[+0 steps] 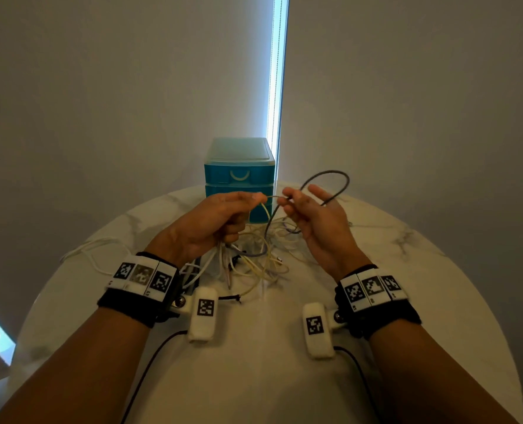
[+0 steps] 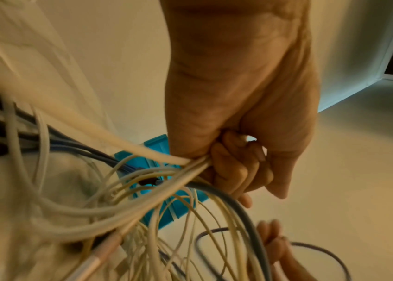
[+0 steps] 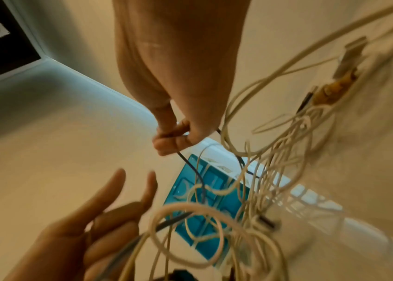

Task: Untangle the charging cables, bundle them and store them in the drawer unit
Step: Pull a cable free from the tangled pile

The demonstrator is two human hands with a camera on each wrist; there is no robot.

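A tangle of white and cream charging cables (image 1: 255,255) lies on the round marble table (image 1: 407,270), just in front of the blue drawer unit (image 1: 239,174), whose drawers are closed. My left hand (image 1: 241,209) grips a bunch of the white cables (image 2: 185,161) in its curled fingers, and its thumb and forefinger pinch a pale strand. My right hand (image 1: 287,203) pinches a dark grey cable (image 1: 330,175) that loops up above the table; the pinch (image 3: 171,136) shows in the right wrist view. The two hands are a few centimetres apart above the tangle.
One loose white cable (image 1: 95,249) trails off toward the table's left edge. Black leads (image 1: 150,362) from the wrist cameras run back along my forearms. A wall with a bright window strip (image 1: 277,87) stands behind the drawer unit.
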